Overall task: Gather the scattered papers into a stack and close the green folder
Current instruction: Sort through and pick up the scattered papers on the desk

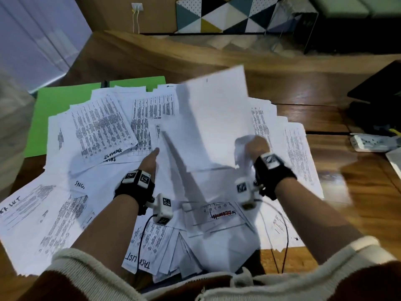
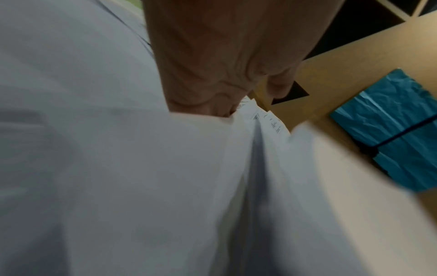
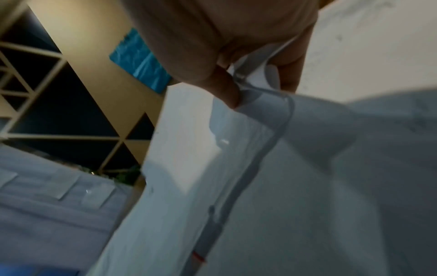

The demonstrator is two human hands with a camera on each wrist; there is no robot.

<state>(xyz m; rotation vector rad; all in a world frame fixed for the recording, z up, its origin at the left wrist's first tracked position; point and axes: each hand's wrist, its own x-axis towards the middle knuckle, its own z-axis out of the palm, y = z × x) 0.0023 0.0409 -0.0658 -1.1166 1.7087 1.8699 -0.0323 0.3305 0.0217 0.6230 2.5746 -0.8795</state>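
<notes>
the right hand [image 1: 255, 148] is gripping a bunch of sheets [image 1: 212, 118], lifting them up. the left hand [image 1: 149, 162] is lying flat with straight fingers on the papers [image 1: 65, 209], too many to count, covering the table [image 1: 314, 118]. one green folder [image 1: 54, 105] is lying open at the far left.

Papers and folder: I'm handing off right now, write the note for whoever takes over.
Right hand: grips a bunch of lifted sheets by their near corner, raised above the pile.
Left hand: fingers straight, laid flat against the lifted sheets' left side.
Papers: mostly scattered across the desk, some overlapping the folder.
Folder: green, open, far left, partly covered by papers.
Done: one bunch picked up.
Left: collect the rest, square the stack, put it in the folder, close it.
</notes>
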